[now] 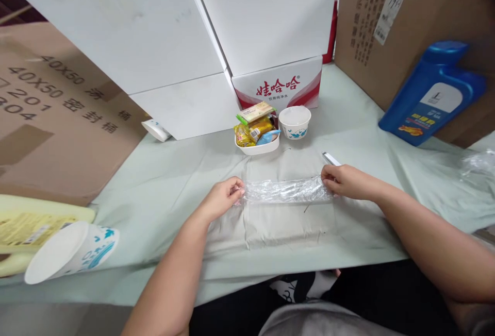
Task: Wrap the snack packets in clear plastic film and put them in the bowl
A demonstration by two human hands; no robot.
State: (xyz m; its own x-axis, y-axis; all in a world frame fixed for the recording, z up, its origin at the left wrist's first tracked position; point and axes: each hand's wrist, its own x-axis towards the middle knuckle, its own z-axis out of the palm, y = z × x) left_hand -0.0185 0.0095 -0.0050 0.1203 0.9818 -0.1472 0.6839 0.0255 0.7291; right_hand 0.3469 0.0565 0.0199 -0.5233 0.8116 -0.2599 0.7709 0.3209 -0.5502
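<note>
A clear plastic bag point(286, 190), rolled or folded into a long strip, lies across the pale green cloth point(166, 186) in front of me. My left hand point(223, 198) pinches its left end with closed fingers. Gripping the right end is my right hand point(342, 180), fingers curled. The strip is stretched between both hands over a folded grey patch of cloth point(288, 220). A thin white stick-like item point(331, 158) lies just behind my right hand.
A white dish of snack packets point(258, 132) and a small printed bowl point(294, 122) sit behind. A red-and-white carton point(278, 86), white boards, brown cardboard boxes, a blue jug point(433, 94), a tipped paper cup point(71, 251) and yellow bottle point(23, 228) ring the table.
</note>
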